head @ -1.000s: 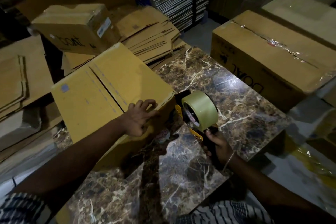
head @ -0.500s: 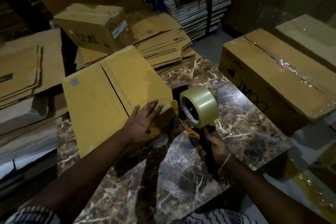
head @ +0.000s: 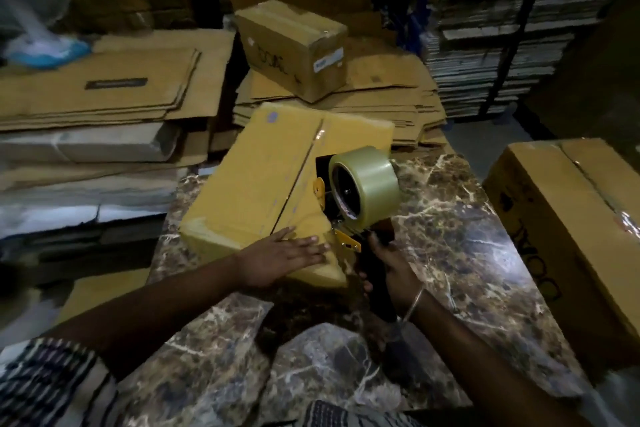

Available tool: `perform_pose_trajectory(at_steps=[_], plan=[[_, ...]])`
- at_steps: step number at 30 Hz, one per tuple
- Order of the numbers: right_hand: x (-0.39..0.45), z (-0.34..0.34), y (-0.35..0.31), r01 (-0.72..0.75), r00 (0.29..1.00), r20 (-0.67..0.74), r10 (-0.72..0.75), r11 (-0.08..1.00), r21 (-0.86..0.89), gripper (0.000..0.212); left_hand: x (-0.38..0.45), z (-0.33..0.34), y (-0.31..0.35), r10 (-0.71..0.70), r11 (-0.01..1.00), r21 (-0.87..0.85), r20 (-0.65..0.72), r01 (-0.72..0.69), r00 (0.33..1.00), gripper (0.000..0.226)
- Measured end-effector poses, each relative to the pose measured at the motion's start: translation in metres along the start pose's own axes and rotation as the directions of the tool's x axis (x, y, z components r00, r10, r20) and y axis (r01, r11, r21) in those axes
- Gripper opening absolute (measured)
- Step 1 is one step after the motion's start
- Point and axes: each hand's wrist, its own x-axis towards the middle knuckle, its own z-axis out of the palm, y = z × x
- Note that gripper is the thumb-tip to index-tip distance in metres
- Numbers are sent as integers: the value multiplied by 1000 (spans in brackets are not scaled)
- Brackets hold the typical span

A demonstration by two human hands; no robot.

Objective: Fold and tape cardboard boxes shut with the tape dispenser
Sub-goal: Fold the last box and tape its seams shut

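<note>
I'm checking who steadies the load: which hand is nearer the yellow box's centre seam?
Left. The left hand lies flat on the yellow box beside its seam; the right hand grips the tape dispenser off its corner.

Box (head: 277, 180) on table (head: 450, 236) in front of you, tape dispenser (head: 360, 191) touching its right side, flat cardboard stack (head: 381, 97) behind.

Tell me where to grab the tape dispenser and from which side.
Grip the tape dispenser by its dark handle, below the roll, coming from the near side. The handle points back toward the person, and the right hand wraps it there now. That likely keeps fingers off the yellow blade end against the box.
</note>
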Motion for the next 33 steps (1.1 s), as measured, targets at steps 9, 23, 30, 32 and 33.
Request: perform_pose_trajectory(at_steps=[9,23,30,32,33], plan=[[34,37,16,-202,934,276,229,972,-123,74,-70,14,86,-571,743,-558,-240,369,785,49],[54,68,23,-302,823,410,393,914,-270,84,2,6,109,-887,-454,-890,456,-44,-75,91],[54,85,35,-245,823,435,365,919,-307,78,-23,5,95,-901,-423,-904,427,69,80,66],[55,93,38,-254,818,433,379,913,-319,80,-34,5,91,-890,-421,-904,427,72,162,56],[56,98,39,-261,814,432,388,909,-325,82,-39,5,90,-888,-407,-912,407,47,214,46]])
